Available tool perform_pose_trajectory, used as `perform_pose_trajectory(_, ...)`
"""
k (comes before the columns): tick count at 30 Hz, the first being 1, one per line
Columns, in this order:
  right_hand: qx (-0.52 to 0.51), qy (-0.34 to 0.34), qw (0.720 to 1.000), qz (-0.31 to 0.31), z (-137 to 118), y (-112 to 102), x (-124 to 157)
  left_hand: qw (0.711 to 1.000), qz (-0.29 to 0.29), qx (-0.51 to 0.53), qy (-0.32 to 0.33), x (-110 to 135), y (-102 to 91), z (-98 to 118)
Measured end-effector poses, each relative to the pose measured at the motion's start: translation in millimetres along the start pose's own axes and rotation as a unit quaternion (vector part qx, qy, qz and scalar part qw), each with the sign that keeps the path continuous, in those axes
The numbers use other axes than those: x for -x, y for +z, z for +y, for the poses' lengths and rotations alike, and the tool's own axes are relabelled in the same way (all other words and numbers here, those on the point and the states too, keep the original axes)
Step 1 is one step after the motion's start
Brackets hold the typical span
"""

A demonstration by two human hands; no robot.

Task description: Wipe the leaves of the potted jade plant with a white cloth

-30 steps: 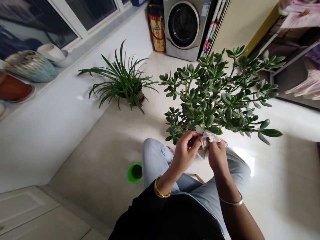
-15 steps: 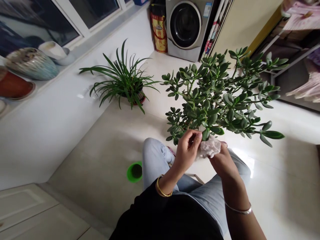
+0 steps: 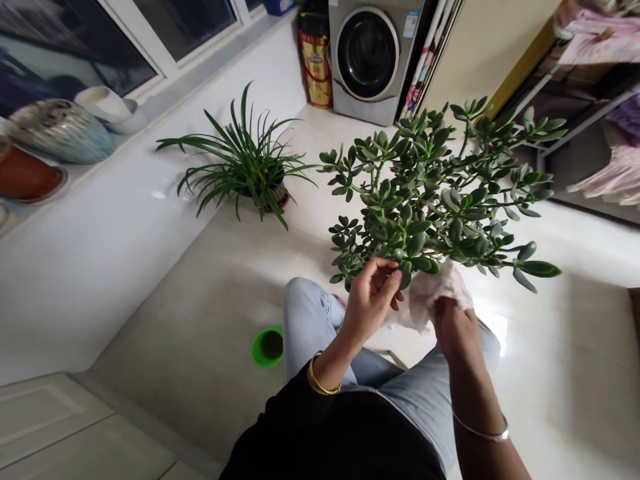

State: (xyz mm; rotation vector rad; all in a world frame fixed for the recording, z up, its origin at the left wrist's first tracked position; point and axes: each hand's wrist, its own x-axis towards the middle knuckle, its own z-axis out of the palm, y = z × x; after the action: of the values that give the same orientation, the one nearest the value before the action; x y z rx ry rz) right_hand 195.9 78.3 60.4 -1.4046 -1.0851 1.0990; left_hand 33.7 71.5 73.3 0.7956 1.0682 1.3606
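At the near edge of a bushy green jade plant with thick oval leaves [image 3: 430, 193], both of the person's hands are raised above their knees. Their left hand [image 3: 373, 300] is curled narrow, thumb and forefinger drawn close together. The forefinger tip touches a low dark-green leaf [image 3: 405, 272] at the bottom of the foliage. Whether the two digits actually pinch that leaf cannot be told from this angle. Their right hand [image 3: 450, 323] is closed around a crumpled white cloth [image 3: 433, 290], which bunches out above the knuckles. The cloth presses up against the underside of the leaves just beside the touched leaf.

A gold bangle [image 3: 320, 385] circles the left wrist and a thin silver bangle [image 3: 483, 433] circles the right forearm. Below the hands are the person's knees in pale blue jeans [image 3: 310, 313]. A round bright-green plastic cup [image 3: 269, 345] stands on the glossy cream tiled floor [image 3: 210, 287], near the left knee.

Further off, a potted plant with long grassy leaves [image 3: 245, 167] stands near the white wall. Past it is a silver front-loading washing machine [image 3: 367, 57], with a red and yellow canister [image 3: 315, 63] just beside it. Glazed ceramic bowls [image 3: 60, 130] lie on the window ledge at the far left.
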Motion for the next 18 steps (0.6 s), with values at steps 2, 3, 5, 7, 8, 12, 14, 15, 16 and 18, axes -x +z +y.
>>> perform_pose_trajectory(2,-0.006,-0.009,1.0,0.001,-6,15,-1,1.0,0.0,0.012,0.012,0,0.4,-2)
perform_pose_trajectory(3,-0.015,-0.015,1.0,-0.001,-11,23,-2,1.0,-0.003,0.014,0.017,0,0.3,-4)
perform_pose_trajectory(5,-0.037,-0.028,0.999,0.0,-20,34,-3,1.0,-0.011,0.008,0.025,0,-0.3,-6)
perform_pose_trajectory(7,-0.045,-0.042,0.998,0.003,-27,40,-4,0.999,-0.021,-0.001,0.033,0,-0.7,-7)
perform_pose_trajectory(8,-0.041,-0.053,0.998,0.004,-29,40,-5,0.999,-0.024,-0.003,0.037,0,-0.7,-7)
perform_pose_trajectory(12,-0.016,-0.106,0.994,0.014,-29,38,-11,0.999,-0.024,0.007,0.04,-1,1.5,-5)
perform_pose_trajectory(14,-0.019,-0.112,0.993,0.019,-26,38,-12,0.999,-0.027,0.014,0.038,-2,2.9,-4)
perform_pose_trajectory(15,-0.026,-0.111,0.993,0.021,-23,37,-12,0.999,-0.029,0.017,0.036,-2,3.3,-4)
perform_pose_trajectory(16,-0.034,-0.109,0.993,0.022,-20,37,-11,0.999,-0.029,0.021,0.034,-3,3.5,-3)
perform_pose_trajectory(18,-0.056,-0.098,0.993,0.026,-10,36,-7,0.999,-0.024,0.028,0.027,-4,3.1,-2)
